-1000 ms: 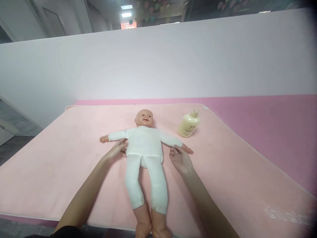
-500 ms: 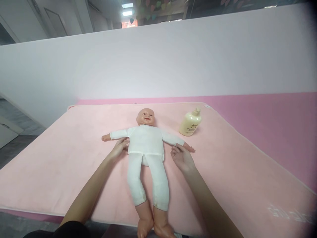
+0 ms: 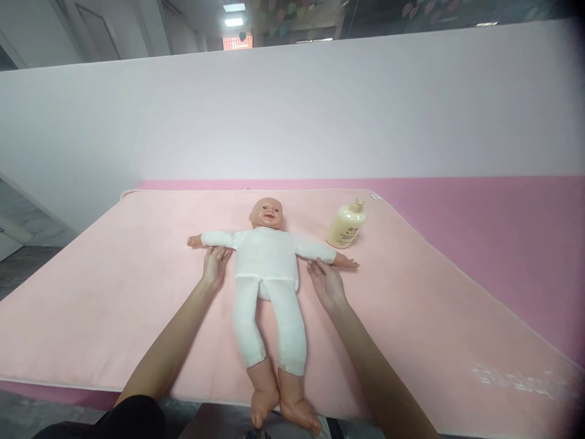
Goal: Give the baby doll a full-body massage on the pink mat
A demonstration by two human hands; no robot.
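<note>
A baby doll (image 3: 266,255) with a white cloth body lies on its back, its arms spread wide and its feet toward me. My left hand (image 3: 216,263) is at the doll's arm on the left, fingertips at the underside of the sleeve, fingers stretched out. On the other side, my right hand (image 3: 326,281) has its palm turned up, fingers loosely extended and touching the lower edge of the sleeve near the doll's wrist. Neither hand grips anything. A pale yellow pump bottle (image 3: 346,227) stands beyond my right hand, beside the doll's head.
Under the doll a pink towel (image 3: 114,292) covers most of the pink table surface (image 3: 503,244). A white wall panel (image 3: 292,116) rises along the back. The doll's feet reach past the towel's near edge.
Both hands have shifted a little away from me along the doll's sides. My right hand's fingers have straightened from a curl. The camera view has shifted slightly.
</note>
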